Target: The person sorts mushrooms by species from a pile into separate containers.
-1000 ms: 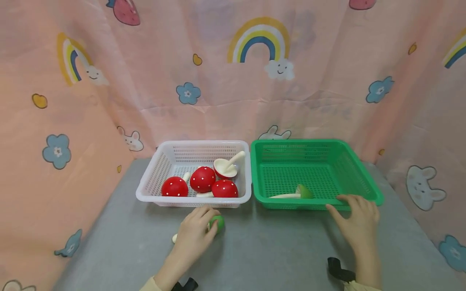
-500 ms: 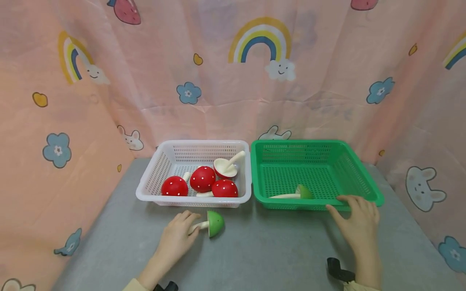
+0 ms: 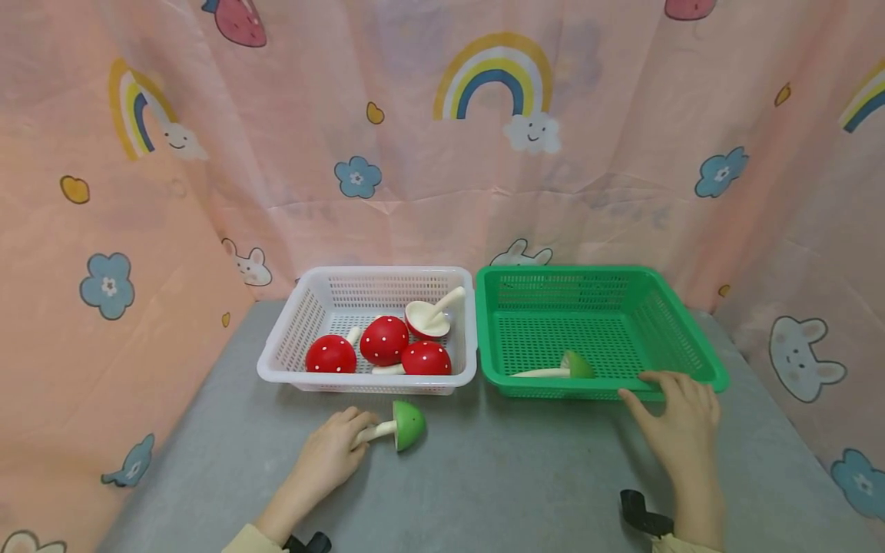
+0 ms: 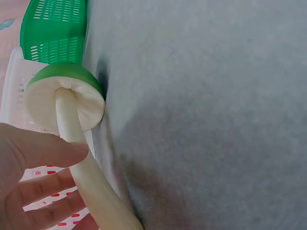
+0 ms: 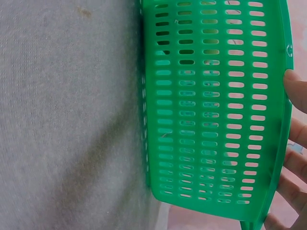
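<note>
A green-capped toy mushroom (image 3: 409,425) lies on the grey table in front of the white basket, its pale stem pointing left. My left hand (image 3: 332,449) holds it by the stem; the left wrist view shows the thumb (image 4: 72,152) on top of the stem and the other fingers on its far side. At the near right corner of the green basket (image 3: 691,338), my right hand (image 3: 681,418) grips the rim, with fingers over the edge and thumb outside. Inside that basket rests another green-capped mushroom (image 3: 579,365), partly hidden by the front wall.
The white basket (image 3: 276,369) stands left of the green one, side by side. It contains several red, white-dotted toy mushrooms (image 3: 384,340), one turned cap-down with its stem up. A pink printed curtain (image 3: 415,223) hangs behind and beside the grey table (image 3: 518,476).
My left hand has slid left from the mushroom's cap down to its stem, uncovering the green cap. The mushroom stays about where it was; my right hand keeps still at the basket rim.
</note>
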Motion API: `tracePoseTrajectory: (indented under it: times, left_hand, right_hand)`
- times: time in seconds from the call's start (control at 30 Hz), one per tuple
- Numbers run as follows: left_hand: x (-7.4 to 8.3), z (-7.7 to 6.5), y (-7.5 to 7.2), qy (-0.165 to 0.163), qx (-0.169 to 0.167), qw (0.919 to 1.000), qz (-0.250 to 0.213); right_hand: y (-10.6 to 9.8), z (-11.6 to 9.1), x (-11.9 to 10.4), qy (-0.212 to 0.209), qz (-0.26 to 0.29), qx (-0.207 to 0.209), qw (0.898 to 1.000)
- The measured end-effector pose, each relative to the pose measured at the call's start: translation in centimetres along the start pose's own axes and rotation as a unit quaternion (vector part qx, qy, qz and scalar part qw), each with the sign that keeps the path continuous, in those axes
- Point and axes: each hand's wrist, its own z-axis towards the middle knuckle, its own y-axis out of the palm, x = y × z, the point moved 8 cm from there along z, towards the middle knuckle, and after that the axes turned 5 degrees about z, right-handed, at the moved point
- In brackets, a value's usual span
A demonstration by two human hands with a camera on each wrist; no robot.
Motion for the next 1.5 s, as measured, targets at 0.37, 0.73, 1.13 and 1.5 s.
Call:
tracePoseTrajectory:
  times: [0.37,0.73,1.13,1.5]
  left_hand:
    - [0.0,-0.1,0.2,-0.003,0.024,0.9997,-0.001]
    - [2.1,-0.7,-0.2,0.009,0.051,0.9982,-0.028]
    - [6.4,0.3,-0.3,0.04,0.013,0.9967,-0.069]
    - [11.0,2.7,-1.7,0.084,0.027,0.9898,-0.112]
  right_hand:
    - [-0.1,0.0,-0.1,-0.002,0.007,0.003,1.0]
    - [0.0,0.0,-0.2,0.002,0.006,-0.003,1.0]
    - [0.0,0.0,0.1,0.006,0.0,-0.001,1.0]
    - [0.0,0.0,-0.1,0.004,-0.002,-0.001,1.0]
